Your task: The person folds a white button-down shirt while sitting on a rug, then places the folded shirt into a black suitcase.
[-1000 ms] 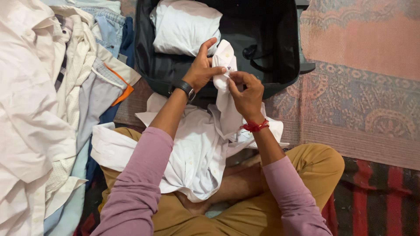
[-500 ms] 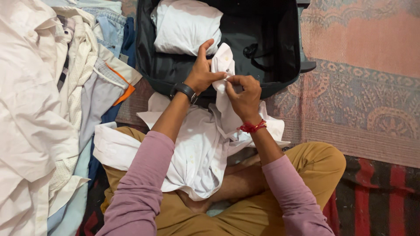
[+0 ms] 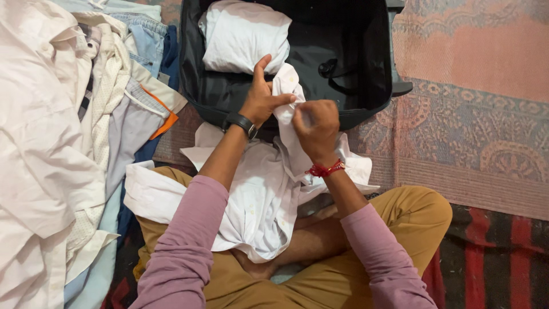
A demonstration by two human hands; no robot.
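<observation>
A white shirt (image 3: 257,194) lies across my lap, one end lifted toward the open black suitcase (image 3: 354,63). My left hand (image 3: 262,98), with a black watch at the wrist, pinches that raised end, its thumb pointing up. My right hand (image 3: 315,127), a red thread around the wrist, grips the same strip of cloth just below and to the right, fingers curled in. A folded white garment (image 3: 243,34) rests inside the suitcase at its left side.
A heap of clothes (image 3: 63,131), mostly white with denim and an orange-trimmed piece, lies on the left. A patterned pink rug (image 3: 469,114) covers the floor at right, with a red striped cloth (image 3: 497,257) near my right knee.
My right hand closed more tightly on the shirt end and shifted slightly down. The raised cloth is now more bunched between both hands. The left hand barely moved.
</observation>
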